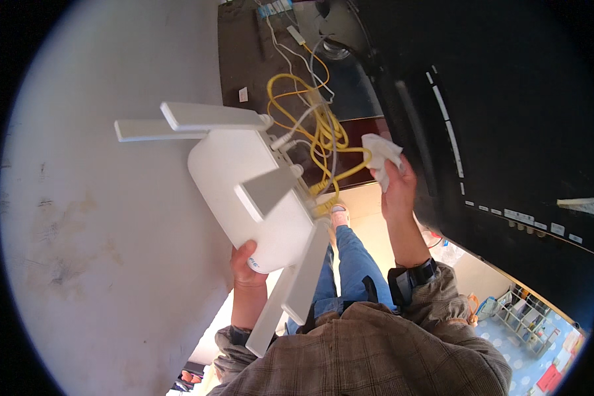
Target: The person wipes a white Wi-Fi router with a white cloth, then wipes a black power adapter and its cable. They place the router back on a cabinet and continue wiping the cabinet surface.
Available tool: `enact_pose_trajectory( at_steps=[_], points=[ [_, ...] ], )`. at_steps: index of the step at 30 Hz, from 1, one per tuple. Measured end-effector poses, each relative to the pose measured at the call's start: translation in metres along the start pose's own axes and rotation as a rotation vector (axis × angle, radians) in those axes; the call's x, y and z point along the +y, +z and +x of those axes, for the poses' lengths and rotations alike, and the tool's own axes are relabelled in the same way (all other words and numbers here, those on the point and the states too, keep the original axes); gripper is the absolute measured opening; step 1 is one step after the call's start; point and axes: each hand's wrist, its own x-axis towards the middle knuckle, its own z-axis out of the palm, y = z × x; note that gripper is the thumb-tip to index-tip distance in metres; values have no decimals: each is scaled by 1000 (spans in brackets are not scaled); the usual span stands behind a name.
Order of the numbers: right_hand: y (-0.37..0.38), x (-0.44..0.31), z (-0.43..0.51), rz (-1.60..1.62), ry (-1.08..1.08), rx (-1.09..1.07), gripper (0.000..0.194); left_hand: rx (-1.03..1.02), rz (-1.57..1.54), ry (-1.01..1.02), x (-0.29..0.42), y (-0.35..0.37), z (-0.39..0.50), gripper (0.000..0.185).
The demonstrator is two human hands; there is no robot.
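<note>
A white Wi-Fi router (237, 183) with several flat antennas is lifted in front of me, tilted. My left hand (247, 265) grips its lower end, thumb on top near some printed writing. White and grey cables and yellow network cables (329, 131) are plugged into the router's port side. In my right hand (398, 185) is a crumpled white cloth or tissue (378, 151), pinched between thumb and fingers. A yellow cable loop reaches up to the cloth; whether they touch I cannot tell.
The back of a black television (500, 123), with ports along its edge, fills the right. A stained pale wall (99, 222) stands left. Beyond the router, a dark dusty cabinet top (242, 54) bears a power strip (275, 7) and cables. A storage rack (524, 317) stands lower right.
</note>
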Motion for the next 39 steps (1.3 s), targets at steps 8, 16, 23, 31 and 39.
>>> enact_pose_trajectory(
  at_steps=[8, 16, 23, 31, 39],
  points=[
    [-24, 35, 15, -465, -253, -170, 32, -419, -261, 1, -4, 52, 1, 48],
    [-4, 31, 31, -753, -634, -299, 42, -107, -130, 266, 15, 126, 12, 51],
    [34, 27, 79, -783, -761, -234, 37, -149, -334, 253, 54, 175, 49, 48],
    [81, 35, 130, -971, -849, -104, 44, -141, -290, 327, 86, 224, 87, 41],
    [129, 59, 165, -1012, -941, -162, 49, -315, -249, 268, 101, 229, 133, 43]
  ],
)
